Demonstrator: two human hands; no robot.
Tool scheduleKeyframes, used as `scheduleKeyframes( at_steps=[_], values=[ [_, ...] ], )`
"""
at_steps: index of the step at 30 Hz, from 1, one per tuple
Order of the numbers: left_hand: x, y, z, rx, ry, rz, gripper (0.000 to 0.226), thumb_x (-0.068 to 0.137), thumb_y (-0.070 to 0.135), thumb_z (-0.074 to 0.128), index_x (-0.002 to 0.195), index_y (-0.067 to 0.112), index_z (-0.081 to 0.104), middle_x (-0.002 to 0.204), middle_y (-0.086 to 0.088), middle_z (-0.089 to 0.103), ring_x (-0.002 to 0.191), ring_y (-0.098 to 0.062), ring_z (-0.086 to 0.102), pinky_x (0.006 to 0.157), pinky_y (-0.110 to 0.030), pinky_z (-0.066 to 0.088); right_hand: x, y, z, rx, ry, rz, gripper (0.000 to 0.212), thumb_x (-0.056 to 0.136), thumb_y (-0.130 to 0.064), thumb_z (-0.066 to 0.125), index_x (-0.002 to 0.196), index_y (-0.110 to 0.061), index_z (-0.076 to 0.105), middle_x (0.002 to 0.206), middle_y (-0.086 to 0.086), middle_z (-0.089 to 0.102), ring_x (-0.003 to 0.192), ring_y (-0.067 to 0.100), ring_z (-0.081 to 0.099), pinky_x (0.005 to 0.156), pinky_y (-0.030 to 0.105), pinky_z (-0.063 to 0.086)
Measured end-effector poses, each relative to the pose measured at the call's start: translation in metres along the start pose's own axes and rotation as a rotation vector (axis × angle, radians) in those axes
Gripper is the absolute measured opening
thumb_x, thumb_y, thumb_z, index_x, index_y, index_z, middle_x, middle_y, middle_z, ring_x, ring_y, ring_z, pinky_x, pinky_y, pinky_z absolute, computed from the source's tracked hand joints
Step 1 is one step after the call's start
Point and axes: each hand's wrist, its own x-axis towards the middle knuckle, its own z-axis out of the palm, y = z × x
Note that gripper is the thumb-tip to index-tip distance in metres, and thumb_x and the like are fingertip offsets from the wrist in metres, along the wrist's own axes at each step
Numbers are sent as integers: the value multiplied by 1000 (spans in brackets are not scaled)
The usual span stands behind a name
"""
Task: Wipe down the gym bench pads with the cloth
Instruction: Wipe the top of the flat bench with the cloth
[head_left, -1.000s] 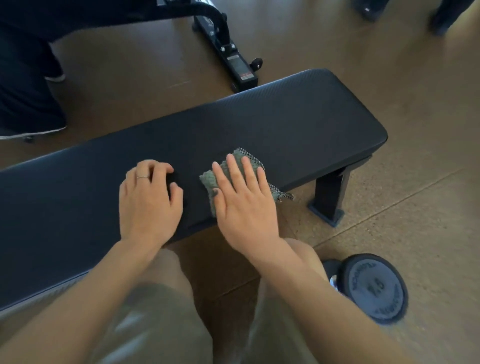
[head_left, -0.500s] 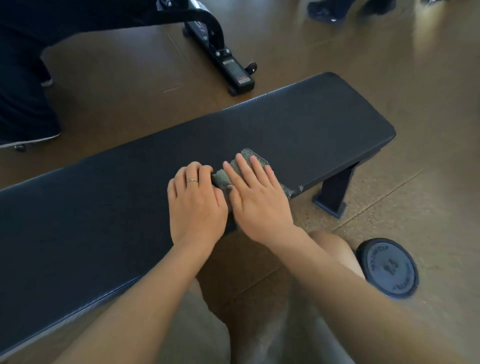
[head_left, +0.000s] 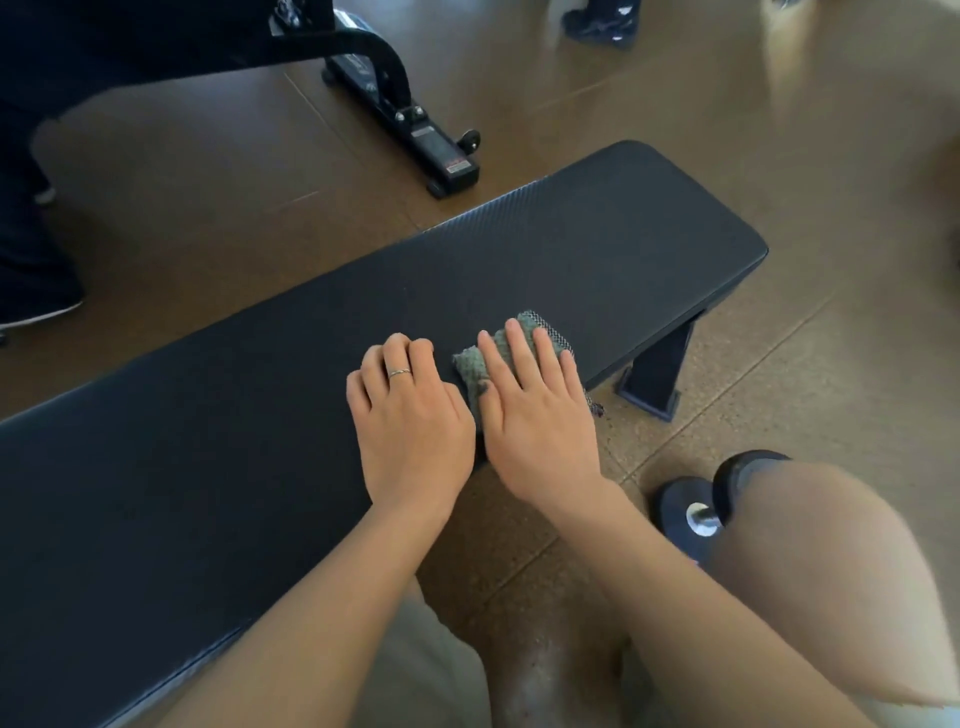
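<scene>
A long black bench pad (head_left: 597, 249) runs from lower left to upper right across the head view. A folded grey-green cloth (head_left: 470, 366) lies on its near edge. My right hand (head_left: 540, 421) presses flat on the cloth, fingers spread over it. My left hand (head_left: 410, 421), with a ring on one finger, rests flat on the pad right beside the cloth, fingers curled at the tips. The two hands almost touch. Most of the cloth is hidden under my right hand.
A black dumbbell (head_left: 696, 509) lies on the brown floor by my right knee (head_left: 831, 582). The bench leg (head_left: 654, 374) stands at right. Another machine's black frame (head_left: 410, 124) sits beyond the bench. A person's shoes (head_left: 597, 23) are at the top, and dark legs at far left.
My left hand slid right along the pad until it sits next to the cloth and my right hand. The right hand stayed on the cloth. My right knee came into view.
</scene>
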Motion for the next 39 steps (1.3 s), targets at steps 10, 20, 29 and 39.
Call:
scheduleKeyframes(
  at_steps=[10,20,29,39],
  values=[
    [-1,-1,0,17,-6,12,30,100,18,44,130,14,49,141,-12,50,135,-35,44,112,-54,39,78,33,-6,-12,44,123,58,108,-42,9,164,-28,8,173,4,5,159,28,0,128,49,4],
    [1,0,-1,-22,-2,-7,30,101,18,45,130,16,51,140,-10,51,135,-33,45,113,-54,39,73,51,-12,-49,33,-58,56,108,-42,12,163,-33,17,171,1,15,158,26,10,128,47,8],
    [-1,1,0,-22,12,-13,30,101,15,44,130,13,52,141,-12,51,136,-35,45,113,-55,38,30,13,-2,15,28,-96,61,106,-43,6,164,-28,17,171,4,14,159,30,6,128,51,9],
    [-1,1,-1,-15,0,-14,29,100,15,47,128,15,51,140,-12,52,134,-34,46,112,-53,39,75,127,-21,11,94,215,57,108,-44,11,163,-35,16,172,-1,12,159,22,4,129,44,3]
  ],
)
